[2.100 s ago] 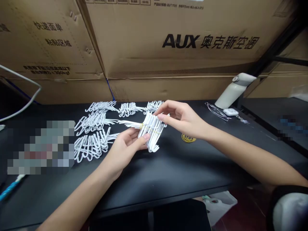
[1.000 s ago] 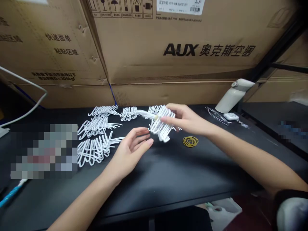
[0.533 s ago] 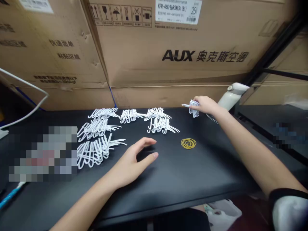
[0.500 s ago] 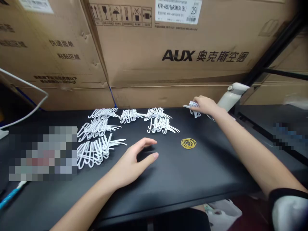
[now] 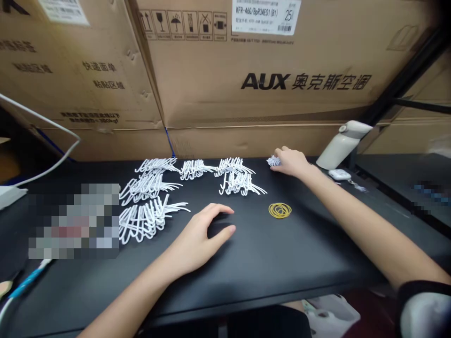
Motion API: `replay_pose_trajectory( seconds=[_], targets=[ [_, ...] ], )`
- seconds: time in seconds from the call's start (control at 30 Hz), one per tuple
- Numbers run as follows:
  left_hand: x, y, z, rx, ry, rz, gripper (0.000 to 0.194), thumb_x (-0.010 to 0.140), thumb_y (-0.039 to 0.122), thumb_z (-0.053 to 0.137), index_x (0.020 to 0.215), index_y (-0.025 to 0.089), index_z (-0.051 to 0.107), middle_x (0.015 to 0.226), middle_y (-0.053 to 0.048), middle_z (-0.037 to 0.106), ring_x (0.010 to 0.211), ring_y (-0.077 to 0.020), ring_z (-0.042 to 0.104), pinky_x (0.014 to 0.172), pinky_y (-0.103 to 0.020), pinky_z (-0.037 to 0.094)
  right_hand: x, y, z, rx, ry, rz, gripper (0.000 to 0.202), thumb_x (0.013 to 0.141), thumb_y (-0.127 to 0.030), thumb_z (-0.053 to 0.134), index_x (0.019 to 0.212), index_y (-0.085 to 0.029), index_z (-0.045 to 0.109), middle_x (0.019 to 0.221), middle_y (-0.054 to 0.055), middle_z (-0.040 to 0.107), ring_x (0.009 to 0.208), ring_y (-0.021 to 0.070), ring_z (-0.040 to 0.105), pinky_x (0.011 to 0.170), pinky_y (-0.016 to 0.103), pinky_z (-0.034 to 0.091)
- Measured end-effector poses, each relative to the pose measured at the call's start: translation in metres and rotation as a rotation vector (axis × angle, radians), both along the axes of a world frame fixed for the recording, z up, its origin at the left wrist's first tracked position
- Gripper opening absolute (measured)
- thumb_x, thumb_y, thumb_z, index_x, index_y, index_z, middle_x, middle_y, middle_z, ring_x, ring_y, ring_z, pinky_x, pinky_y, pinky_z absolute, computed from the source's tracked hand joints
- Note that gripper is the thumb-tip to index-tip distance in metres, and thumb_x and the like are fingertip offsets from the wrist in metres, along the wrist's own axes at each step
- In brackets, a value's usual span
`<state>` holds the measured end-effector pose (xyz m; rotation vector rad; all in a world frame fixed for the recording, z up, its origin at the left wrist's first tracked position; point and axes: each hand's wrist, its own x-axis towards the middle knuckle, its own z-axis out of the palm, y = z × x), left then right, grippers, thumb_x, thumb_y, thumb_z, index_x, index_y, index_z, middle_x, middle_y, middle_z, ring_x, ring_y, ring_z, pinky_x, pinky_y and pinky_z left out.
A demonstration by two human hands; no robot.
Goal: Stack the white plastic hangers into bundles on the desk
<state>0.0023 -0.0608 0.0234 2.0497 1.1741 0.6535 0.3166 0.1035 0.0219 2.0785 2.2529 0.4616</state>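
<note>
My right hand (image 5: 289, 162) is at the far side of the black table, its fingers closed around a bundle of white hooks (image 5: 273, 161); most of the bundle is hidden behind them. My left hand (image 5: 197, 239) hovers near the middle of the table, thumb and fingers apart, holding nothing. Just beyond it lies a bunch of white wire hooks (image 5: 241, 183), with another bunch (image 5: 232, 165) behind. Several more bunches of hooks (image 5: 143, 220) are grouped to the left. Yellow rubber bands (image 5: 280, 210) lie in a loose pile between my two hands.
Large cardboard boxes (image 5: 204, 94) stand along the back edge. A white bottle (image 5: 343, 145) and a small white case (image 5: 339, 175) are on the right, by a black metal frame (image 5: 408, 75). A blurred-out object (image 5: 77, 225) and a white cable (image 5: 45, 115) are at left.
My right hand has shifted left and lower with the bundle of hooks, bringing it down at the table's back. My left hand keeps its pose. The view has turned slightly left.
</note>
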Motion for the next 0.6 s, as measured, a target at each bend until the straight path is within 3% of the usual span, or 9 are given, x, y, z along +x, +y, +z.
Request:
replay_pose_trajectory(
  seconds=[0.17, 0.3, 0.37, 0.47, 0.6],
  targets=[
    [-0.001, 0.003, -0.003, 0.214, 0.060, 0.019, 0.023, 0.090, 0.032, 0.050, 0.110, 0.023, 0.057, 0.120, -0.007, 0.059, 0.114, -0.0219, 0.055, 0.099, -0.039, 0.043, -0.001, -0.004, 0.008, -0.041, 0.079, 0.027, 0.040, 0.082, -0.046, 0.057, 0.107, -0.015, 0.059, 0.108, 0.014, 0.063, 0.096, 0.0287, 0.062, 0.072, 0.033, 0.044],
    [-0.010, 0.007, 0.002, 0.419, 0.173, 0.115, 0.023, 0.091, 0.030, 0.048, 0.110, 0.020, 0.056, 0.120, -0.009, 0.058, 0.115, -0.0233, 0.053, 0.100, -0.042, 0.042, -0.015, -0.020, 0.029, 0.089, 0.271, 0.094, 0.032, 0.083, -0.043, 0.057, 0.099, -0.016, 0.062, 0.103, 0.012, 0.067, 0.091, 0.0264, 0.063, 0.071, 0.033, 0.045],
    [-0.020, 0.007, 0.006, 0.522, 0.254, 0.193, 0.025, 0.091, 0.031, 0.047, 0.111, 0.019, 0.056, 0.119, -0.011, 0.058, 0.115, -0.0248, 0.053, 0.103, -0.045, 0.039, -0.031, -0.037, 0.041, 0.155, 0.426, 0.219, 0.029, 0.083, -0.041, 0.057, 0.098, -0.017, 0.062, 0.097, 0.010, 0.070, 0.079, 0.0222, 0.063, 0.069, 0.032, 0.046],
    [-0.039, 0.002, 0.008, 0.630, 0.427, 0.348, 0.029, 0.091, 0.033, 0.046, 0.114, 0.018, 0.056, 0.120, -0.013, 0.059, 0.115, -0.0290, 0.053, 0.106, -0.052, 0.034, -0.064, -0.069, 0.052, 0.097, 0.650, 0.508, 0.039, 0.085, -0.041, 0.056, 0.116, -0.017, 0.053, 0.087, 0.006, 0.070, 0.059, 0.0151, 0.058, 0.062, 0.029, 0.046],
    [-0.065, -0.006, 0.000, 0.655, 0.650, 0.491, 0.036, 0.091, 0.036, 0.045, 0.118, 0.015, 0.058, 0.125, -0.016, 0.059, 0.122, -0.0349, 0.050, 0.106, -0.059, 0.029, -0.111, -0.105, 0.040, -0.177, 0.647, 0.782, 0.042, 0.089, -0.036, 0.054, 0.126, -0.018, 0.046, 0.090, 0.005, 0.069, 0.059, 0.0134, 0.057, 0.061, 0.027, 0.047]
  ],
)
